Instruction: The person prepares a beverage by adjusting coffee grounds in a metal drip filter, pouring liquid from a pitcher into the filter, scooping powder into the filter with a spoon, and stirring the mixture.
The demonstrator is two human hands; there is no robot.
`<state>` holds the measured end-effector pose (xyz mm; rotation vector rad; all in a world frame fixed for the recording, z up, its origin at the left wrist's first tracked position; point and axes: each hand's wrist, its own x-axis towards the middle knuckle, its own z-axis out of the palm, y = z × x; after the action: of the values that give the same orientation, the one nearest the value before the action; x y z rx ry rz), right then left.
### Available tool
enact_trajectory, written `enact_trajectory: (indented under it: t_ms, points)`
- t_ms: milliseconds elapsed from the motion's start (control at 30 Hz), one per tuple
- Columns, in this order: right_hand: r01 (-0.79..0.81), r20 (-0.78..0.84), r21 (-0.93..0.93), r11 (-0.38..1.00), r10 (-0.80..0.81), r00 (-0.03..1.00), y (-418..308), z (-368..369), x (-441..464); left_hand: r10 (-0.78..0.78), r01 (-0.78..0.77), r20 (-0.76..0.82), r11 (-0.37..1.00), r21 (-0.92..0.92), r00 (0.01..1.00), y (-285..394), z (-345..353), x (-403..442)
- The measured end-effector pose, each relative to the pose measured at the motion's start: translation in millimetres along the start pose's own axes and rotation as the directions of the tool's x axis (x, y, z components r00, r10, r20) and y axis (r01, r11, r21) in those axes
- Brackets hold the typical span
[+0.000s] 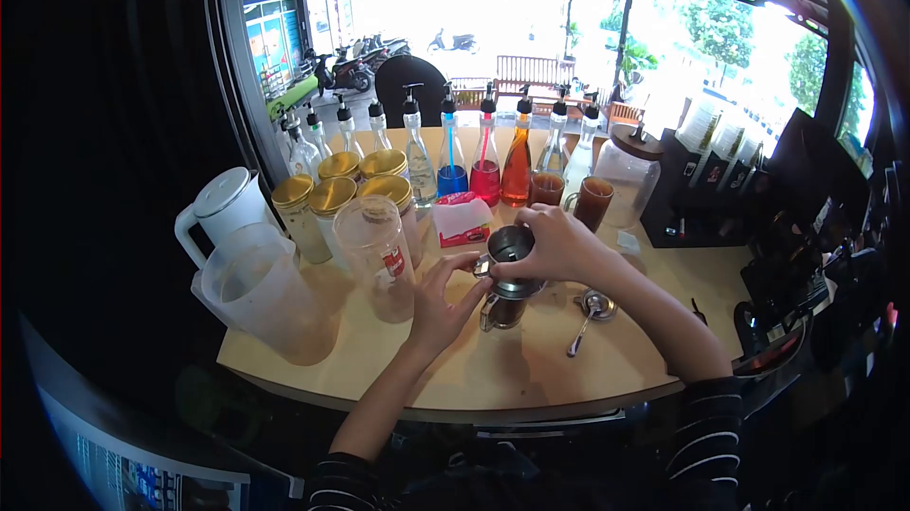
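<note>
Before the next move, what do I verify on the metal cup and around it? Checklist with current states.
1. Right hand on metal cup: ok, thumb and fingers gripping near the rim.
2. Left hand steadying: ok, fingertips at the cup's left side.
3. Glass mug below: ok, upright on the table.
4. Cup seated squarely on mug: cannot tell, contact hidden.
5. Spoon out of the way: ok, lies right of the mug, apart from both hands.
6. Right hand's clearance to brown drinks: cannot tell, depth unclear.

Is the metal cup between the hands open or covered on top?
Open: the metal cup's inside shows beside the right hand.
</note>
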<state>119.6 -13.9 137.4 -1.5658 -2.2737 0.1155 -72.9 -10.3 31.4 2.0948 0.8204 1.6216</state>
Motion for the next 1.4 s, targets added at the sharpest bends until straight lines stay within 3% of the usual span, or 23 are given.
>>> enact_trajectory:
  t_ms: [300,367,400,500,633,767,833,967,1033,1133,1233,1300,1367,1400]
  points:
    - [0.049,-0.038,0.171,0.984,-0.043,0.998,21,-23,4,-0.039,0.041,0.041,0.998,-0.047,0.998,-7,2,7]
    - [-0.031,0.118,0.188,0.982,0.008,0.993,21,-25,8,-0.036,0.038,0.044,0.998,-0.047,0.998,-11,3,7]
    - [0.063,0.064,0.092,0.994,-0.069,0.996,18,-20,8,-0.031,0.033,0.045,0.998,-0.045,0.999,-12,2,7]
    - [0.035,0.125,0.005,0.999,-0.035,0.991,6,-12,10,-0.083,0.087,0.055,0.993,-0.078,0.995,-12,2,5]
    - [0.146,0.096,-0.129,0.981,-0.134,0.986,8,8,16,-0.062,0.065,0.046,0.995,-0.077,0.997,-14,3,3]
    - [0.146,0.066,-0.088,0.985,-0.141,0.988,9,4,19,-0.05,0.054,0.048,0.996,-0.071,0.998,-12,1,4]
    - [0.119,0.125,0.021,0.993,-0.121,0.985,7,-3,17,-0.049,0.053,0.055,0.996,-0.069,0.997,-11,1,4]
    - [0.101,0.116,-0.021,0.995,-0.098,0.988,14,4,12,-0.029,0.032,0.05,0.998,-0.059,0.998,-14,2,3]
    - [0.07,0.204,0.036,0.997,-0.076,0.976,19,6,12,-0.025,0.027,0.053,0.998,-0.049,0.998,-12,2,4]
    - [0.096,0.167,0.028,0.995,-0.1,0.981,17,3,12,-0.011,0.012,0.023,1.0,-0.012,1.0,-2,-2,3]
    - [0.181,0.074,0.005,0.984,-0.18,0.981,2,-15,16,0.056,-0.054,-0.121,0.998,0.021,0.991,2,-17,-3]
    - [0.221,0.028,0.032,0.975,-0.222,0.975,-10,-18,23,0.16,-0.123,-0.315,0.983,0.133,0.936,0,-38,-13]
    - [0.297,-0.072,0.101,0.95,-0.29,0.954,-25,-18,33,0.104,-0.052,-0.35,0.986,0.156,0.931,-13,-57,-25]
    - [0.328,-0.065,0.104,0.939,-0.323,0.944,-37,-19,38,0.079,0.024,-0.456,0.976,0.215,0.886,-18,-64,-29]
